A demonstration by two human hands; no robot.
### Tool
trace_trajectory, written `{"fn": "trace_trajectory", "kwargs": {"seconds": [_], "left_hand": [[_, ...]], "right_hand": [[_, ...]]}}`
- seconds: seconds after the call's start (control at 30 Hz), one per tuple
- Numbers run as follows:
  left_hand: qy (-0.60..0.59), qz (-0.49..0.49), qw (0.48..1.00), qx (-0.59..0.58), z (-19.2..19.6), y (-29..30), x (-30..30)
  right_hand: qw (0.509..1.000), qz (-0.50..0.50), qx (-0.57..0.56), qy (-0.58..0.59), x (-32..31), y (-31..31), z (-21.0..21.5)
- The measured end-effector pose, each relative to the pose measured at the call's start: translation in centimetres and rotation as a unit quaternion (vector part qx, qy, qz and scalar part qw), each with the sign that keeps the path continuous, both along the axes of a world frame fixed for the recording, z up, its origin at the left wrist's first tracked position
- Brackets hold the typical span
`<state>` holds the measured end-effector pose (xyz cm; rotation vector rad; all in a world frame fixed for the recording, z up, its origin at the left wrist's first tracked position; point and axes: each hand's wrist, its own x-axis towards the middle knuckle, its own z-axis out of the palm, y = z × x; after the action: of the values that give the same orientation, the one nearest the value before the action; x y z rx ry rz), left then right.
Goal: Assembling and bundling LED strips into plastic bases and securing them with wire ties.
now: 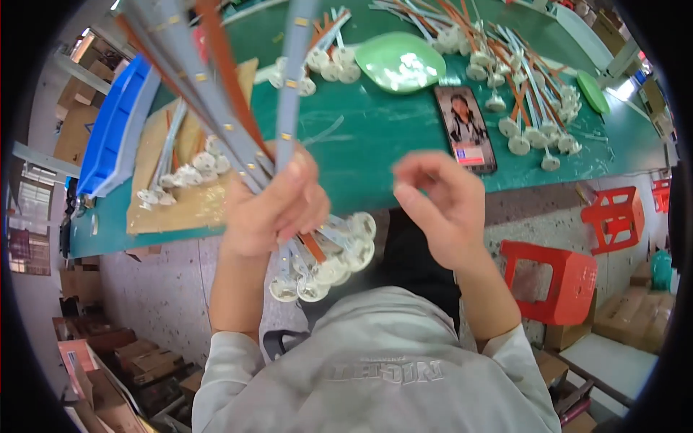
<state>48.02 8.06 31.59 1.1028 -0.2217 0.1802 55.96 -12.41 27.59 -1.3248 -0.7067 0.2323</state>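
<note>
My left hand (278,198) is closed around a bundle of LED strips (209,86), grey and orange-brown with small yellow chips along them. The strips fan upward out of the fist, and their white round ends (333,268) hang below it, over my lap. One grey strip stands apart from the rest at the thumb. My right hand (444,202) is off to the right in the air, fingers curled loosely and thumb apart from them, with nothing visible in it. Beyond it on the green table (361,159) lies a phone (465,128) with a lit screen.
More strips with round ends (538,133) lie in piles at the far right and far middle. A green dish (401,61) sits at the back. At left are a blue bin (115,130) and brown cardboard (155,213) bearing strips. Red stools (552,281) stand at right.
</note>
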Motion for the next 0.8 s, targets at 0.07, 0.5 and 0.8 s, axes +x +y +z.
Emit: {"fn": "trace_trajectory", "kwargs": {"seconds": [0.07,0.5,0.8], "left_hand": [[0.081,-0.132,0.982,-0.104,-2.5,-1.5,-1.1],[0.116,-0.272,0.945,-0.138,-12.4,-9.4,-5.2],[0.194,-0.177,0.964,0.052,-12.1,-7.3,-7.9]], "right_hand": [[0.995,0.056,0.063,0.055,-0.6,1.0,1.8],[0.908,0.310,-0.031,0.281,-3.3,1.1,-2.0],[0.930,0.242,-0.071,0.266,-3.0,1.4,-1.8]]}}
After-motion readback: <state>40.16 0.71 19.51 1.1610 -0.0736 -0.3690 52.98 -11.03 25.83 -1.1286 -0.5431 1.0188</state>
